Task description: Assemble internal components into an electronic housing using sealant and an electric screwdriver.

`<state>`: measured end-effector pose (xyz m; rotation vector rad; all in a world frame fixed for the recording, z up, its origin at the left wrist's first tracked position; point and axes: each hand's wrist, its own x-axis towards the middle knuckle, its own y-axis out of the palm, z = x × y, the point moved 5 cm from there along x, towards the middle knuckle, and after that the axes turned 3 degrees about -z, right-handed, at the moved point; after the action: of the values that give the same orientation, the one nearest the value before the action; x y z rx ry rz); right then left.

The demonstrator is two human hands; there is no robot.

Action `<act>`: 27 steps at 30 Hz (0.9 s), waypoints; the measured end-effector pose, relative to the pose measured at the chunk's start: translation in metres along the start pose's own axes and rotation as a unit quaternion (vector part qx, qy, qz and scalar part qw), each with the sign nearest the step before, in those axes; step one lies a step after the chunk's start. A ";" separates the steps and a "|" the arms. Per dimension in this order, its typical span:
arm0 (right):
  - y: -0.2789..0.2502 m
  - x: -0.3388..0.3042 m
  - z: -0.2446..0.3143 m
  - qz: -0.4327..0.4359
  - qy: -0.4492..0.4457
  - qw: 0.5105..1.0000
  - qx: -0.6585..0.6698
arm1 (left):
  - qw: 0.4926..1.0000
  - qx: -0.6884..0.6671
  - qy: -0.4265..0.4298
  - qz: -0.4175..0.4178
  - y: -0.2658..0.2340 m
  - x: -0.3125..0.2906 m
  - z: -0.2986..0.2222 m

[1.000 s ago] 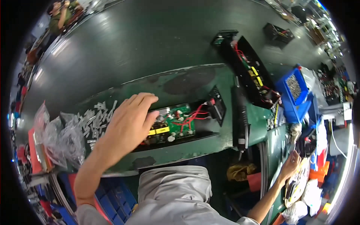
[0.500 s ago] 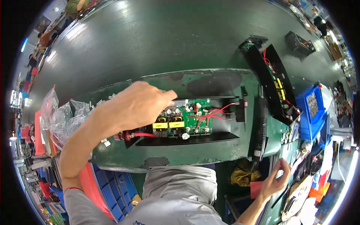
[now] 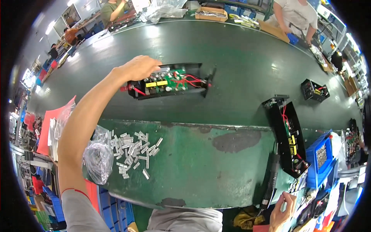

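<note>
My left hand (image 3: 141,69) reaches far out over the green conveyor belt, fingers closed on the far wall of an open black housing (image 3: 170,94). Inside it sits a green circuit board (image 3: 176,77) with two yellow-labelled transformers and red wires; a black end panel stands at its right end. At the lower right is my right hand (image 3: 283,210), fingers curled towards the thumb; I cannot make out what, if anything, is between them. Near it lies a long black tool (image 3: 270,179), perhaps an electric screwdriver.
Many small silvery pieces (image 3: 135,149) lie scattered on the green worktop (image 3: 201,170), beside a clear plastic bag (image 3: 98,162). A second black housing (image 3: 288,135) stands on the right, next to a blue bin (image 3: 319,154) of small parts. Another small unit (image 3: 315,90) rests on the belt. Co-workers sit across it.
My left hand has carried the housing away from the worktop onto the belt, uncovering the silvery pieces. The view has tilted up. My right hand stays at the lower right.
</note>
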<state>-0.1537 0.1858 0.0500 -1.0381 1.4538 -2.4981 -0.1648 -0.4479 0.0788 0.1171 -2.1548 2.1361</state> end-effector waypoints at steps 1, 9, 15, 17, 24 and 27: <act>-0.005 0.007 0.002 -0.005 -0.004 1.000 -0.002 | 1.000 0.001 0.000 -0.007 0.001 0.003 0.010; 0.001 0.034 0.008 0.014 -0.082 0.995 -0.059 | 0.990 0.054 -0.117 -0.062 0.019 0.013 0.061; 0.001 0.061 0.008 0.041 -0.058 0.996 -0.061 | 0.962 0.096 -0.217 -0.137 0.038 0.053 0.061; 0.003 0.092 0.012 0.010 -0.127 0.988 -0.088 | 0.975 0.019 -0.119 -0.184 0.033 0.060 -0.003; 0.016 0.224 -0.088 -0.051 -0.108 0.988 -0.098 | 0.979 -0.133 0.005 -0.153 0.141 0.081 -0.216; 0.036 0.266 -0.178 -0.020 -0.092 0.979 -0.182 | 0.978 -0.099 -0.012 -0.185 0.144 0.085 -0.236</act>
<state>-0.4716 0.1983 0.1014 -1.3248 1.8871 -2.1338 -0.2633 -0.2092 -0.0514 0.4865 -2.1403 1.7169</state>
